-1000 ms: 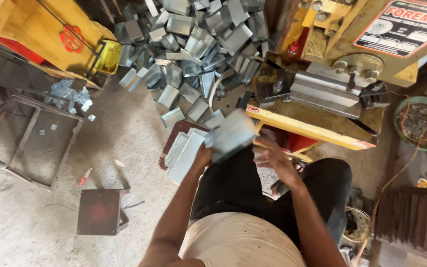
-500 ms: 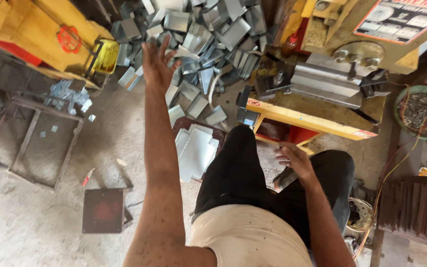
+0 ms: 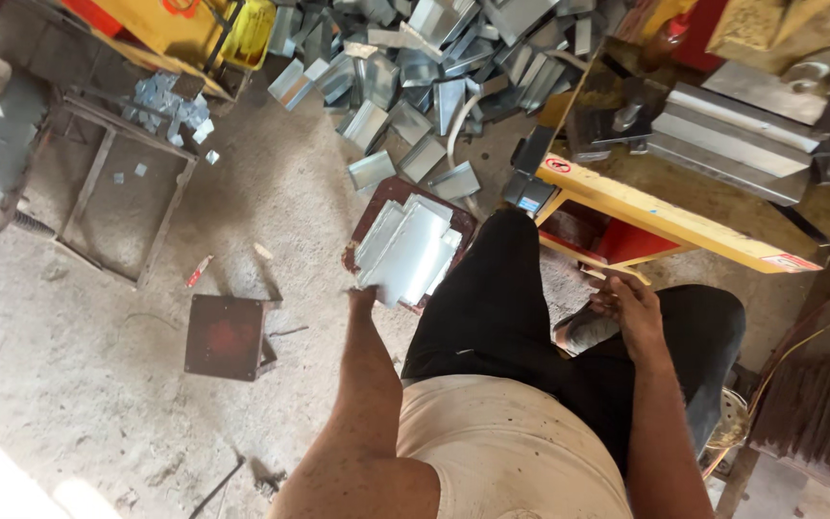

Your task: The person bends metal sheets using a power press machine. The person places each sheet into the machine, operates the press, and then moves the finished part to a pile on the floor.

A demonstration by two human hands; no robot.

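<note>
Several flat sheets [image 3: 405,252]: stacked on a dark red tray [image 3: 365,223], centre of the frame, unbent as yet.
Left hand [image 3: 362,296]: at the stack's near edge, seemingly pinching the top sheet; fingers hidden.
Right hand [image 3: 626,306]: curled loosely on the knee, right of centre, holding nothing clear.
Bent pieces [image 3: 434,58]: heaped on the floor, top centre, apparently finished.
Yellow press [image 3: 684,216]: upper right, unloaded.

The left hand [image 3: 362,296] is mostly hidden behind its own wrist and the stack of flat metal sheets [image 3: 405,250], so its grip cannot be told. The right hand [image 3: 631,309] covers part of a blurred object between the knees. The pile of bent metal pieces [image 3: 425,67] is cut off by the top edge.
</note>
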